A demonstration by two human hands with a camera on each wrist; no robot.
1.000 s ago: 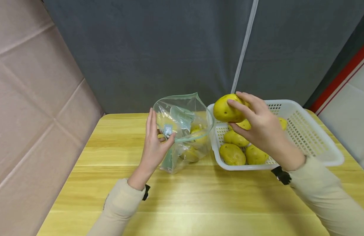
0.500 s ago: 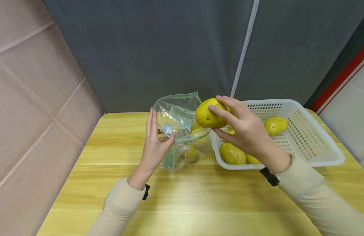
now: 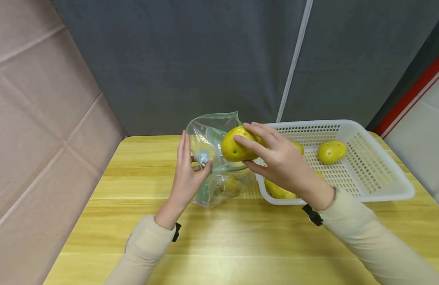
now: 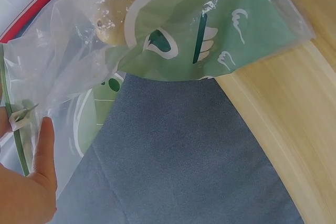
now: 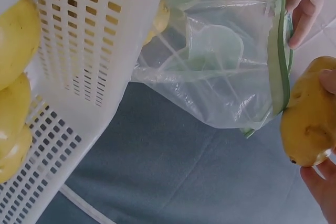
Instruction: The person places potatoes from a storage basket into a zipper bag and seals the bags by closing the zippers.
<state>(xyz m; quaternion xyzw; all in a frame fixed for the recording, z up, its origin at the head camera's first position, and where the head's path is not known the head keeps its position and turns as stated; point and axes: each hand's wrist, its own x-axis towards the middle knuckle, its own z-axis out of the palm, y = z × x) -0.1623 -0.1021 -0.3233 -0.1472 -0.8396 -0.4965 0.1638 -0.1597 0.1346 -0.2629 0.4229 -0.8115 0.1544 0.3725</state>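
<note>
In the head view my left hand (image 3: 185,170) pinches the rim of a clear zip bag (image 3: 216,180) near its slider, thumb on the near side and fingers behind. The bag stands with its mouth spread and contains at least one potato, blurred by the plastic. My right hand (image 3: 281,162) grips a yellow potato (image 3: 235,147) between thumb and fingers, right at the bag's mouth. The right wrist view shows this potato (image 5: 308,119) beside the green-edged opening. Green printing covers part of the bag (image 4: 184,30) in the left wrist view.
A white perforated basket (image 3: 376,174) stands right of the bag, with several potatoes in it, one potato (image 3: 332,152) lying apart from the others. Everything rests on a wooden table (image 3: 219,245). A grey curtain (image 3: 176,67) hangs behind, and a pale padded wall (image 3: 37,118) is at left.
My right hand has carried the potato leftward and slightly down, from over the basket to the bag's mouth. My left hand and the bag have barely moved.
</note>
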